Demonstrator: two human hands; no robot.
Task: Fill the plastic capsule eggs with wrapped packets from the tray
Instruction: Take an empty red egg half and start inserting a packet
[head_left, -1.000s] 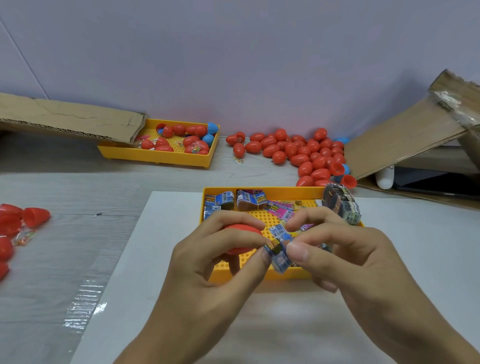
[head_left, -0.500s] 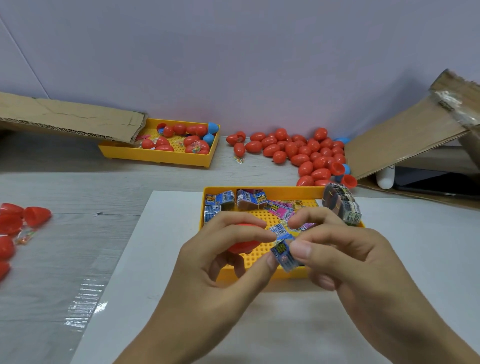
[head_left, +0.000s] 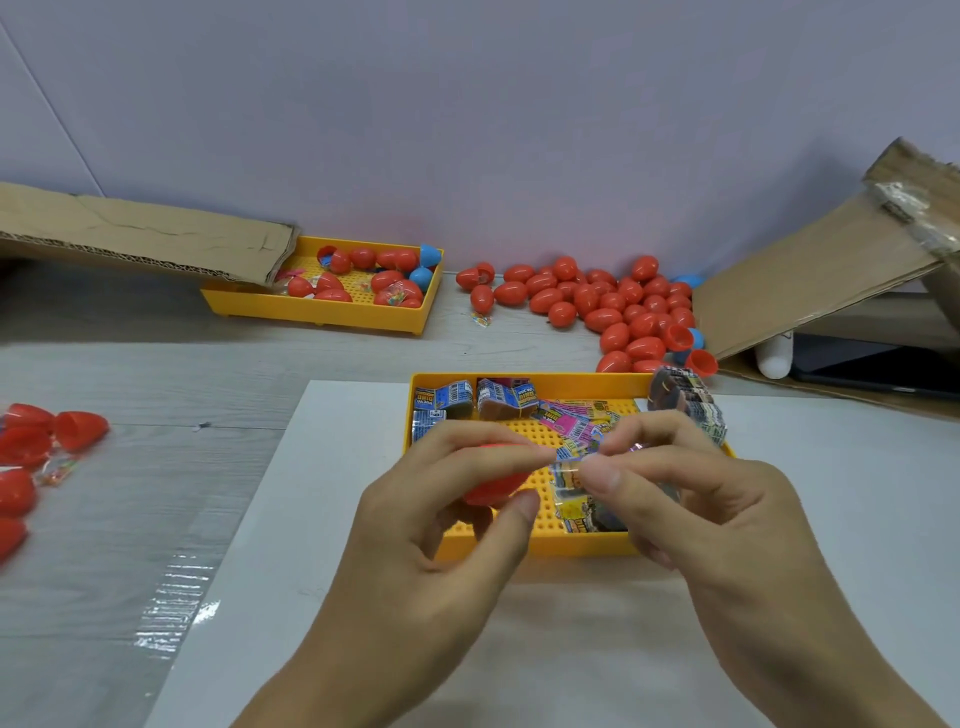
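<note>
Cupping a red egg half (head_left: 493, 486) in our left hand (head_left: 431, 525), we pinch a wrapped packet (head_left: 576, 496) with both grips, right hand (head_left: 691, 509) above the tray (head_left: 540, 543) at its near edge.

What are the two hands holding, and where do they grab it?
The left hand cups a red egg half and, with the right hand, pinches a wrapped packet at its top edge.
</note>
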